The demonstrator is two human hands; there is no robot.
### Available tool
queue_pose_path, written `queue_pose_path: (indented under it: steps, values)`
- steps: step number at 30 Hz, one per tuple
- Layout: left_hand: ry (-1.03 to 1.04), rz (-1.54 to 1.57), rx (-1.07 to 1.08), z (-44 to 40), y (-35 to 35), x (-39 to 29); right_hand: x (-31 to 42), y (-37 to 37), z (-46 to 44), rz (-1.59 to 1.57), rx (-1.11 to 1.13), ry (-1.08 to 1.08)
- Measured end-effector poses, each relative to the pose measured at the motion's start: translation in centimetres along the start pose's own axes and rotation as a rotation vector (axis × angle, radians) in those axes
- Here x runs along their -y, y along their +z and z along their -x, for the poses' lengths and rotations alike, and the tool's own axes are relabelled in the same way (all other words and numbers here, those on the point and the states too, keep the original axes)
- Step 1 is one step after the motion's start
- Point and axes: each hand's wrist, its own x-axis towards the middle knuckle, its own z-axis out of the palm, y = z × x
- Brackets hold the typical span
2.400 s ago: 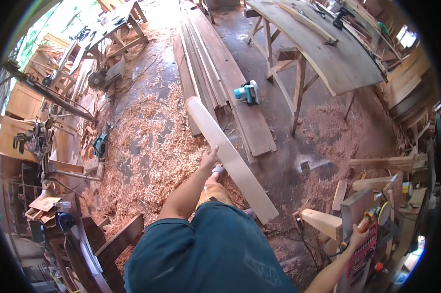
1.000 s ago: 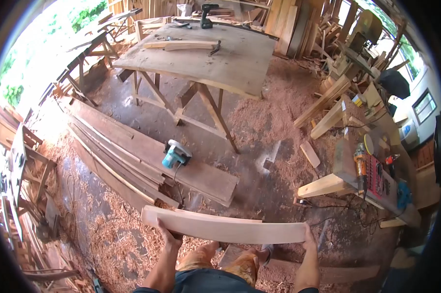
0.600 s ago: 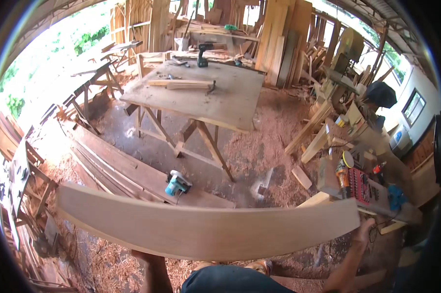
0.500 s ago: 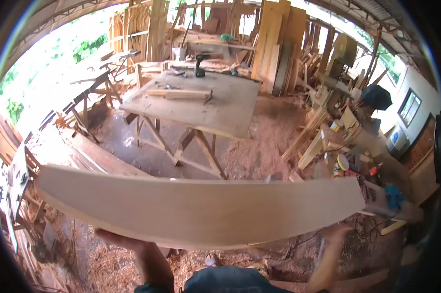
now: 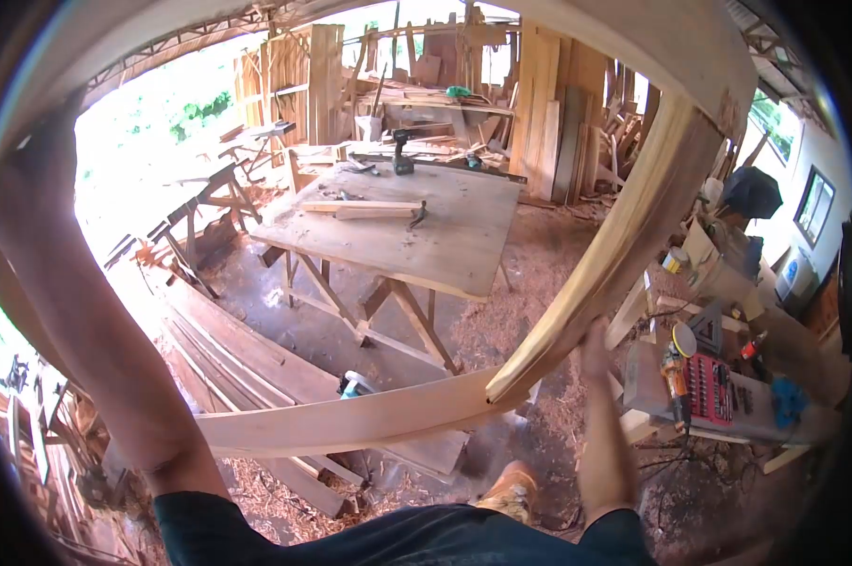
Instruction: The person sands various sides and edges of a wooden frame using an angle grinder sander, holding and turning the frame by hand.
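A pale wooden frame [image 5: 407,415] of joined boards is held up close to me. One wide board arches across the top of the view, a thick leg-like piece [image 5: 614,245] slants down on the right, and a thinner board crosses below. At upper left, my left hand [image 5: 34,160] is raised and closed at the top board; its fingertips are in shadow. My right hand [image 5: 595,351] is against the lower edge of the slanting piece, its fingers blurred and partly hidden.
Ahead stands a worktable [image 5: 463,245] on trestles, bearing a cordless drill [image 5: 402,154], a hammer [image 5: 417,215] and wood strips. Long planks [image 5: 228,321] lie at left. To the right are an angle grinder [image 5: 676,377] and a red tool set [image 5: 711,387]. Shavings cover the floor.
The frame has been lifted and turned, so its wide board is now overhead and its slanting piece shows. My left hand rose from below it to the upper left; my right hand moved up slightly.
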Motion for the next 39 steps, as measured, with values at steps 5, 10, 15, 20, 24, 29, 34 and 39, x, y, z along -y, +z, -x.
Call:
queue_pose_path:
  steps: [5, 10, 15, 20, 24, 29, 34, 39]
  values:
    - [0.147, -0.305, -0.101, 0.3, -1.3, 8.7, -9.5, 2.0, -1.6, -0.189, -0.021, 0.251]
    - [-0.06, -0.181, -0.088, -0.5, -5.6, 22.9, -20.8, -2.9, -14.4, 0.266, 0.112, 0.102]
    - [-0.233, -0.304, -0.275, 1.4, -8.7, 39.1, -24.3, -3.6, -26.2, 0.536, 0.334, 0.166]
    - [-0.532, -0.497, -0.663, 8.1, -13.2, 52.7, -28.4, -1.7, -33.9, 0.59, 0.476, 0.536]
    - [-0.633, -0.592, -0.797, 15.1, -20.9, 62.6, -34.8, -0.4, -36.4, 0.891, 0.651, 0.661]
    - [-0.764, -0.506, -0.76, 22.7, -33.5, 75.1, -46.2, 1.1, -36.1, 0.852, 0.587, 0.482]
    - [-0.957, -0.516, -0.847, 32.7, -40.2, 82.2, -44.0, 4.2, -38.2, 1.006, 0.655, 0.748]
    - [-0.932, -0.6, -0.999, 38.7, -44.5, 88.1, -50.5, 2.5, -39.7, 1.131, 0.725, 0.938]
